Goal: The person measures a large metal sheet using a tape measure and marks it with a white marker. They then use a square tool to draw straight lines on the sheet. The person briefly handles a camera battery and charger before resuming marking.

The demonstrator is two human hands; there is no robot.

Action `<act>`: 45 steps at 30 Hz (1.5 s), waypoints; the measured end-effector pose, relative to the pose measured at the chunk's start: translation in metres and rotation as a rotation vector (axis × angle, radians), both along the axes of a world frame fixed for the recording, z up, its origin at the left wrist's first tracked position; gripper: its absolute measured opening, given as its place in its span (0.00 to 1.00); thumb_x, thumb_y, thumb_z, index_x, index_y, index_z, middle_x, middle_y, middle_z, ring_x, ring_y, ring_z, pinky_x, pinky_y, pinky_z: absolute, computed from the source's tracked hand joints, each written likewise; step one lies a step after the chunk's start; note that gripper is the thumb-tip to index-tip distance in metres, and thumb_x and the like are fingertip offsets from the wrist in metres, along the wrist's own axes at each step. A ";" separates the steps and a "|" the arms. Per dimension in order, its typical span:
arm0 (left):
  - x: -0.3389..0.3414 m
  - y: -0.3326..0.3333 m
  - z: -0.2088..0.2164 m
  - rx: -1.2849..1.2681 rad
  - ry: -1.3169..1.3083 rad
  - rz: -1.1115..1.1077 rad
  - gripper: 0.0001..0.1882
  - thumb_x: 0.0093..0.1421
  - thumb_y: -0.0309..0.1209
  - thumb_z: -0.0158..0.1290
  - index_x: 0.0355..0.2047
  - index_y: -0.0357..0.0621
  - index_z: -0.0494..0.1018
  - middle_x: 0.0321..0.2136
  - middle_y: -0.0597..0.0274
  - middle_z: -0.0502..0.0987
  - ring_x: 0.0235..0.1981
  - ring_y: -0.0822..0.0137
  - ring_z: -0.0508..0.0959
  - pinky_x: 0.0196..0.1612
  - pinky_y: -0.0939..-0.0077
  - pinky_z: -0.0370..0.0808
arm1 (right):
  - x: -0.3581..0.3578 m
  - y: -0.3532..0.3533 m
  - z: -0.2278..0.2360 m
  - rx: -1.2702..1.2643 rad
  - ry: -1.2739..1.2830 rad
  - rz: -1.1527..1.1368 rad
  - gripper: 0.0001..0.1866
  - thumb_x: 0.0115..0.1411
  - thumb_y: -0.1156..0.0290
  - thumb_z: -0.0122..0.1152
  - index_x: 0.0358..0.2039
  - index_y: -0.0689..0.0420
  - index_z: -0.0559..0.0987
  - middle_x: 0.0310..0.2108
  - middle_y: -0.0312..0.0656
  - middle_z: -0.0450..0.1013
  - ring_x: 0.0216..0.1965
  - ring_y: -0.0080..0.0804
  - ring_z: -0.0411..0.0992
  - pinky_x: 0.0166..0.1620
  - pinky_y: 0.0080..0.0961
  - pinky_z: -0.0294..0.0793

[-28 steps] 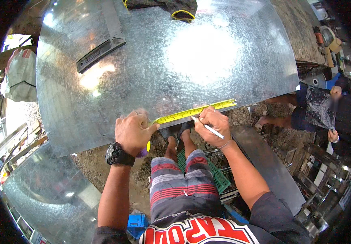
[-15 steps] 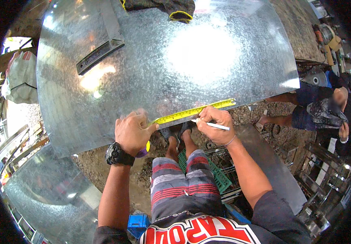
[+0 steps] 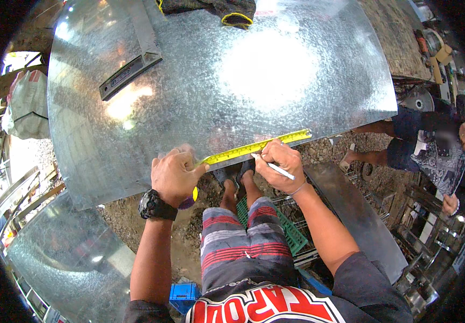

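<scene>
A yellow tape measure [image 3: 238,153] lies stretched along the near edge of a shiny galvanized metal sheet [image 3: 178,102]. My left hand [image 3: 174,175] is closed over the tape at its left end, and part of the tape's yellow and purple case shows below the palm. Between the fingers of my right hand [image 3: 282,167] is a white pen [image 3: 278,169], its tip at the sheet's edge beside the tape. Those same fingers rest close against the tape's lower side. The tape's hooked end lies farther right on the sheet.
A try square [image 3: 130,74] lies on the sheet's left part. A dark glove with yellow trim [image 3: 211,6] is at the far edge. Another person [image 3: 426,145] holds a patterned cloth at the right. A green crate [image 3: 289,231] and blue crate [image 3: 184,295] stand below.
My right hand and the pen have shifted slightly left along the tape, and the pen is tilted more steeply. My left hand stays put. The other person's cloth has spread lower.
</scene>
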State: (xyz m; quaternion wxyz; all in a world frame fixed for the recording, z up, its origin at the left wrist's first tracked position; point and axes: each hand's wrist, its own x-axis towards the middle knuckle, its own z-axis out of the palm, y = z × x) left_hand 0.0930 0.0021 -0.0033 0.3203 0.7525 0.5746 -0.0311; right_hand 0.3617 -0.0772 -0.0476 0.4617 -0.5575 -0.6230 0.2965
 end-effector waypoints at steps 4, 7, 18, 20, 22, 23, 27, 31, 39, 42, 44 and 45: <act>-0.001 -0.002 -0.002 0.043 -0.006 -0.008 0.27 0.55 0.51 0.68 0.19 0.42 0.71 0.25 0.55 0.74 0.31 0.48 0.78 0.37 0.53 0.69 | 0.003 -0.001 0.002 -0.026 -0.069 0.041 0.13 0.52 0.83 0.71 0.21 0.60 0.73 0.23 0.44 0.74 0.28 0.39 0.77 0.34 0.34 0.76; -0.001 -0.002 0.000 0.034 0.000 -0.004 0.26 0.55 0.50 0.69 0.20 0.42 0.71 0.25 0.55 0.75 0.30 0.48 0.78 0.37 0.54 0.69 | 0.014 0.005 0.011 -0.241 -0.135 0.172 0.12 0.53 0.84 0.69 0.21 0.59 0.74 0.24 0.43 0.75 0.30 0.36 0.78 0.36 0.33 0.78; -0.001 0.002 0.001 -0.051 0.003 0.013 0.24 0.56 0.50 0.67 0.21 0.45 0.73 0.28 0.56 0.78 0.35 0.49 0.79 0.42 0.53 0.68 | 0.025 -0.001 0.006 -0.007 0.075 0.003 0.12 0.52 0.81 0.72 0.22 0.59 0.74 0.25 0.44 0.77 0.29 0.41 0.77 0.38 0.35 0.78; -0.001 0.002 -0.002 -0.051 -0.015 0.013 0.24 0.56 0.50 0.67 0.21 0.45 0.73 0.28 0.56 0.77 0.34 0.49 0.79 0.41 0.54 0.67 | 0.028 -0.002 0.006 0.018 0.050 0.010 0.12 0.52 0.81 0.71 0.22 0.59 0.74 0.25 0.44 0.77 0.29 0.40 0.77 0.37 0.35 0.77; -0.001 0.002 0.002 -0.075 -0.003 0.023 0.24 0.55 0.50 0.67 0.21 0.45 0.73 0.27 0.57 0.76 0.34 0.50 0.78 0.40 0.54 0.67 | 0.028 0.000 0.007 0.016 0.030 0.027 0.11 0.52 0.83 0.71 0.22 0.59 0.74 0.25 0.43 0.77 0.28 0.39 0.77 0.38 0.36 0.78; 0.000 0.003 0.003 -0.063 -0.007 0.029 0.24 0.55 0.50 0.68 0.21 0.43 0.73 0.27 0.56 0.77 0.34 0.49 0.79 0.40 0.54 0.68 | 0.028 0.000 0.008 -0.001 0.017 0.035 0.11 0.52 0.83 0.70 0.22 0.59 0.75 0.24 0.43 0.77 0.27 0.38 0.77 0.41 0.37 0.80; 0.004 0.003 0.005 -0.032 -0.005 0.029 0.25 0.53 0.48 0.70 0.20 0.40 0.72 0.27 0.54 0.77 0.33 0.48 0.79 0.39 0.54 0.71 | 0.030 -0.003 0.006 -0.037 0.001 0.021 0.10 0.52 0.84 0.70 0.22 0.60 0.75 0.23 0.43 0.77 0.27 0.37 0.78 0.42 0.38 0.81; 0.002 0.001 0.003 -0.005 -0.020 0.028 0.27 0.53 0.47 0.71 0.18 0.41 0.69 0.25 0.55 0.75 0.28 0.50 0.76 0.35 0.55 0.69 | 0.029 -0.002 0.006 -0.035 -0.005 0.017 0.11 0.52 0.83 0.70 0.21 0.59 0.75 0.23 0.42 0.77 0.28 0.38 0.79 0.41 0.37 0.81; 0.001 0.001 0.000 0.059 -0.091 0.026 0.29 0.51 0.43 0.72 0.15 0.40 0.64 0.19 0.55 0.69 0.21 0.53 0.71 0.28 0.57 0.67 | 0.026 -0.001 0.005 0.025 -0.007 0.023 0.12 0.53 0.81 0.70 0.21 0.58 0.73 0.23 0.43 0.73 0.27 0.45 0.74 0.35 0.38 0.75; 0.001 0.000 0.000 0.053 -0.080 0.030 0.29 0.51 0.43 0.72 0.15 0.40 0.63 0.19 0.55 0.70 0.21 0.53 0.72 0.28 0.57 0.67 | 0.025 -0.001 0.003 0.023 -0.049 0.024 0.13 0.53 0.82 0.70 0.20 0.58 0.72 0.21 0.44 0.69 0.26 0.47 0.72 0.34 0.39 0.74; 0.001 0.000 -0.002 0.044 -0.083 0.035 0.29 0.51 0.43 0.72 0.15 0.40 0.64 0.20 0.55 0.70 0.22 0.53 0.72 0.29 0.57 0.68 | 0.024 0.000 0.003 0.032 -0.074 0.022 0.13 0.53 0.81 0.69 0.20 0.58 0.72 0.20 0.45 0.67 0.25 0.49 0.71 0.34 0.40 0.73; 0.000 -0.001 -0.003 0.041 -0.088 0.037 0.29 0.51 0.44 0.72 0.15 0.40 0.64 0.21 0.55 0.71 0.22 0.52 0.73 0.29 0.57 0.68 | 0.024 0.000 0.003 0.037 -0.087 0.021 0.13 0.53 0.81 0.69 0.20 0.58 0.71 0.20 0.45 0.66 0.25 0.49 0.70 0.33 0.40 0.73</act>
